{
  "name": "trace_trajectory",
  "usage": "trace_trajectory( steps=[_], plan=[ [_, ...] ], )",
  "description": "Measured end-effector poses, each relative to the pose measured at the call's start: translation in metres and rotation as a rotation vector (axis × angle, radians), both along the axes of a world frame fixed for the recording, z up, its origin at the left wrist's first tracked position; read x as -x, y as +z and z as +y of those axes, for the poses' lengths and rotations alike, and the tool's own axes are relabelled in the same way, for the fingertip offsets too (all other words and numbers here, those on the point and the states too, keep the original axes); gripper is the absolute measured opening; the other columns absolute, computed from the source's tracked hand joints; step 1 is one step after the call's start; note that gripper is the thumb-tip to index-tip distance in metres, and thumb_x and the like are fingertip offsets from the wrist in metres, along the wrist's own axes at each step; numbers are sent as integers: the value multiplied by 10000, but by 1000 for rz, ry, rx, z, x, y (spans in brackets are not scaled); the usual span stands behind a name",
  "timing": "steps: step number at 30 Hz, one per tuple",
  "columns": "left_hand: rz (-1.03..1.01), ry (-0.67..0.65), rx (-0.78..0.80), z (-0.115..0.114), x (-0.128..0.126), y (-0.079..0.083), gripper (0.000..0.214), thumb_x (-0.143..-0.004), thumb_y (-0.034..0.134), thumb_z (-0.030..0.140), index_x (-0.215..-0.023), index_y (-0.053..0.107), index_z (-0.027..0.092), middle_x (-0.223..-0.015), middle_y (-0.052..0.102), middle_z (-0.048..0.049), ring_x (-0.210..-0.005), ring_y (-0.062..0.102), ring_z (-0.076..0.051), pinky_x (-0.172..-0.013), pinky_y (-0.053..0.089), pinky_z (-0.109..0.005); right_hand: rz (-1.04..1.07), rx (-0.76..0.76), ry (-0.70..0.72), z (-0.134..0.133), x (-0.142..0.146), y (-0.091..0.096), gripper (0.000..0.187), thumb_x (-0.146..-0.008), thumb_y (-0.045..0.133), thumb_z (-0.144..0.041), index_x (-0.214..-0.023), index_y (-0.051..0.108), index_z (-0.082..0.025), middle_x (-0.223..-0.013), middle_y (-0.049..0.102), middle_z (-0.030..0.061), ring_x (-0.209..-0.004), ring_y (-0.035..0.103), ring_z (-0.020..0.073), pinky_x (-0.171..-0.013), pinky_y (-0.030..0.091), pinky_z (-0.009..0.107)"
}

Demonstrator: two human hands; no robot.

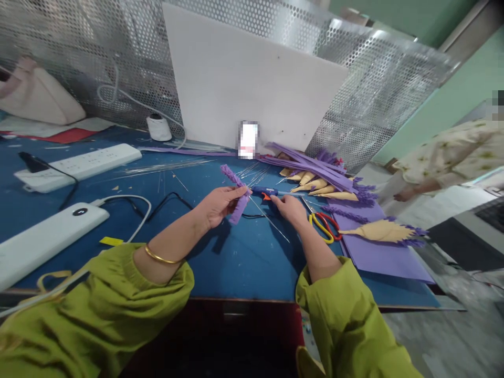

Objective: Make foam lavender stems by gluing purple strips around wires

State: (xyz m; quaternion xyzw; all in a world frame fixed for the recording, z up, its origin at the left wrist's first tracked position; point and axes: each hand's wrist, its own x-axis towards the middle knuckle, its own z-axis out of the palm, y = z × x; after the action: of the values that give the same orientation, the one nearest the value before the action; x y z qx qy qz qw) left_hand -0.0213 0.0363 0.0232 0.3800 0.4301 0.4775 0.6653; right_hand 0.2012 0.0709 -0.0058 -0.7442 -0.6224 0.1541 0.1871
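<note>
The purple fringed strip (236, 182) is held above the middle of the blue table (236, 268), tilted, its upper end pointing away from the person. The left hand (218, 206) has fingers and thumb closed around the strip's lower part. Just right of it lies a blue glue gun (263, 192), nozzle toward the strip. The right hand (290, 208) rests at the gun's rear with fingers curled; whether it actually grips the gun cannot be told. A thin wire (271, 221) runs across the table between the hands. Scissors (325, 224) lie just beside the right hand. Beyond them, purple sheets (378, 254) carry a finished cone flower (378, 230). Two white power strips (76, 164) sit well to the left.
</note>
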Motion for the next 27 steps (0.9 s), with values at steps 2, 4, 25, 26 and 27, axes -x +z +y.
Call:
trace_trajectory(
  steps=[2,4,25,26,27],
  plan=[
    [16,0,3,-2,-1,0,252,-642,822,368,-754,754,153,-703,678,-46,-584,533,-98,-529,390,-209,117,-1,-4,3,0,-6,437,-777,578,-583,-568,565,-199,-624,615,68,-710,606,228,-610,378,287],
    [30,-4,6,-3,-1,1,249,-639,820,378,-745,757,161,-717,683,-55,-604,541,-112,-537,389,-219,246,7,-7,6,-1,-11,388,-744,633,-511,-530,550,-198,-535,570,43,-638,592,210,-578,380,277],
    [-38,90,-47,6,6,-1,310,-608,850,377,-767,743,134,-699,678,-51,-559,542,-94,-507,418,-204,1155,-543,166,-18,15,19,333,-691,731,-380,-936,632,-177,-920,695,48,-547,579,94,-499,425,233],
    [-32,103,-51,6,6,0,309,-604,852,374,-763,743,132,-699,676,-52,-556,537,-92,-505,418,-202,1136,-544,192,-21,17,21,315,-704,725,-383,-926,630,-182,-927,691,46,-534,572,91,-491,419,235],
    [-27,118,-53,7,7,0,303,-602,853,368,-755,743,130,-693,672,-50,-551,530,-90,-500,415,-198,1131,-528,216,-24,19,23,291,-730,705,-401,-906,626,-184,-924,687,46,-507,550,84,-473,407,238]
  ],
)
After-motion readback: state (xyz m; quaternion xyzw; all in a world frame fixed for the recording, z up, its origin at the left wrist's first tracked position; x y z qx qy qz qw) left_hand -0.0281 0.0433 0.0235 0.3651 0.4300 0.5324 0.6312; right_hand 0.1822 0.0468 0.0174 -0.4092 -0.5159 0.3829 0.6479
